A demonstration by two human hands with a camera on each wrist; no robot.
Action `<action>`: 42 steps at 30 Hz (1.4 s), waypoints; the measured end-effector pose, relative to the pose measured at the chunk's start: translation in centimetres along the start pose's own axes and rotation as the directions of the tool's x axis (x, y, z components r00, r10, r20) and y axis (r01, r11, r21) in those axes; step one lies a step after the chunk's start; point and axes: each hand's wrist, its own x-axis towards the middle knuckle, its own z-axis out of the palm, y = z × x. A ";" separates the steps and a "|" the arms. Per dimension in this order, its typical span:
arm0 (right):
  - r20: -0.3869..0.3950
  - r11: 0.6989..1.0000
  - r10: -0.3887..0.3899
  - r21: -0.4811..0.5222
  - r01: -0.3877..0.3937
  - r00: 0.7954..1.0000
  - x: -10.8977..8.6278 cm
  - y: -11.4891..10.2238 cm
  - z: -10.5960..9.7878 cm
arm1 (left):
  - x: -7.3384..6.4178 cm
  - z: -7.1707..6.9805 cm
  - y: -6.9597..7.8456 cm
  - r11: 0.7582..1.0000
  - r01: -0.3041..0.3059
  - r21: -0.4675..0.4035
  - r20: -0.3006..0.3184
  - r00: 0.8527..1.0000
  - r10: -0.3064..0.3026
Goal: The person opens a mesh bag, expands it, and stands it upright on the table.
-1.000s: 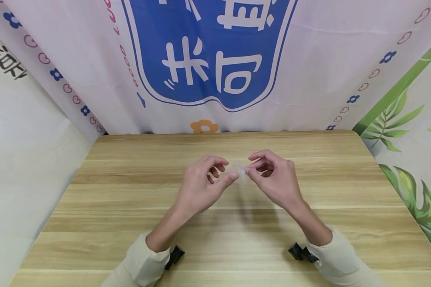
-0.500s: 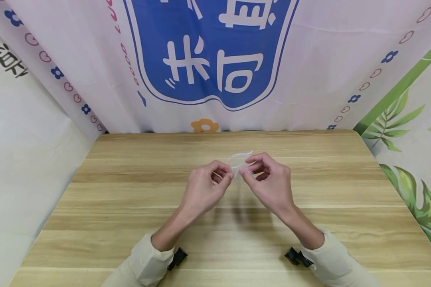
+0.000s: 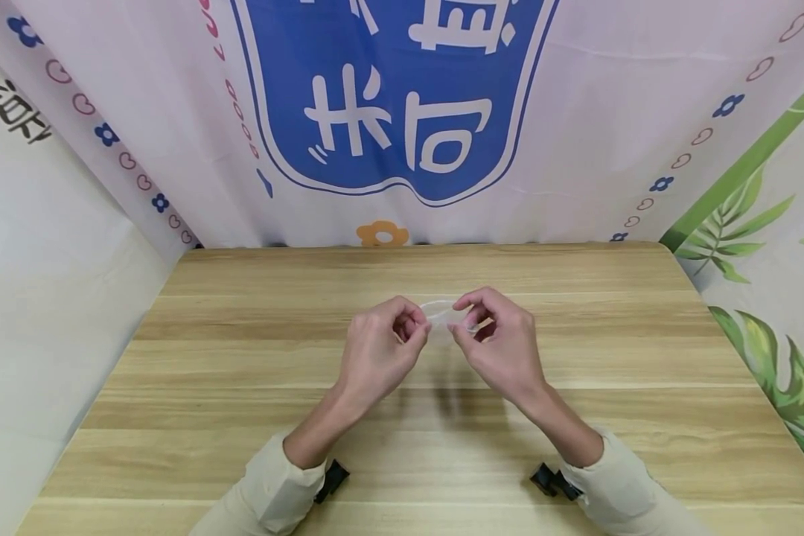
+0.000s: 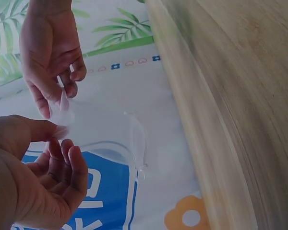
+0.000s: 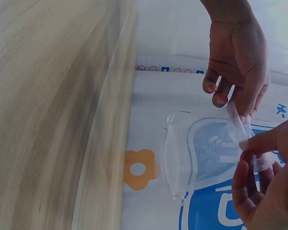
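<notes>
A thin clear plastic bag (image 3: pixel 440 313) is held up between both hands above the wooden table. My left hand (image 3: pixel 380 350) pinches one side of its upper edge between thumb and fingers. On the opposite side, my right hand (image 3: pixel 505 342) pinches the same edge. Both wrist views show the bag hanging down from the fingers: its gathered lower end is in the left wrist view, and the see-through bag (image 5: pixel 173 158) also appears in the right wrist view. The fingertips hide part of its mouth, so how far it is spread cannot be told.
The wood-grain table (image 3: pixel 241 409) spreads below the hands. Behind it hangs a pale printed cloth (image 3: pixel 576 149) with a blue emblem. Leaf-patterned cloth (image 3: pixel 764 246) stands at the right. Black wrist mounts (image 3: pixel 331 480) sit by the sleeves.
My left hand, with its fingers apart from the bag a second ago, has closed in and now pinches its edge. My right hand has shifted slightly left. The bag's edge has spread between them.
</notes>
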 end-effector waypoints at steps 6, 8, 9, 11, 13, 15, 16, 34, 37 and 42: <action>0.130 0.998 0.059 -0.027 -0.056 0.990 0.3 0.0 -0.6 | 0.1 -0.1 0.0 0.999 0.026 -0.036 0.002 1.000 -0.026; 0.156 0.997 0.069 -0.034 -0.064 0.985 0.4 0.0 -0.8 | 0.2 -0.2 -0.1 0.998 0.033 -0.050 0.012 0.999 -0.032; 0.165 0.997 0.074 -0.037 -0.068 0.984 0.5 0.0 -0.9 | 0.2 -0.2 -0.1 0.998 0.036 -0.057 0.017 0.999 -0.035; 0.171 0.997 0.076 -0.043 -0.070 0.982 0.6 0.0 -1.0 | 0.3 -0.3 -0.1 0.996 0.039 -0.075 0.024 0.999 -0.038; 0.162 0.996 0.080 -0.043 -0.074 0.983 0.6 0.0 -1.0 | 0.3 -0.3 -0.1 0.995 0.039 -0.093 0.029 0.999 -0.037; 0.137 0.996 0.088 -0.038 -0.083 0.987 0.6 0.0 -1.0 | 0.3 -0.3 -0.1 0.992 0.041 -0.116 0.041 0.999 -0.036; 0.120 0.996 0.091 -0.036 -0.087 0.989 0.5 0.0 -1.0 | 0.2 -0.3 -0.1 0.991 0.043 -0.129 0.047 0.998 -0.037; -0.016 0.999 -0.004 -0.040 0.003 1.000 0.3 0.4 -0.3 | 0.2 0.0 -0.3 0.998 -0.007 -0.070 0.011 1.000 0.008; -0.006 0.999 -0.010 -0.048 0.009 1.000 0.3 0.4 -0.3 | 0.3 0.0 -0.4 0.998 -0.005 -0.063 -0.003 1.000 0.005; 0.026 0.999 0.023 -0.046 -0.022 0.999 0.4 0.4 -0.6 | 0.3 0.0 -0.4 0.996 0.029 -0.086 -0.010 0.999 -0.030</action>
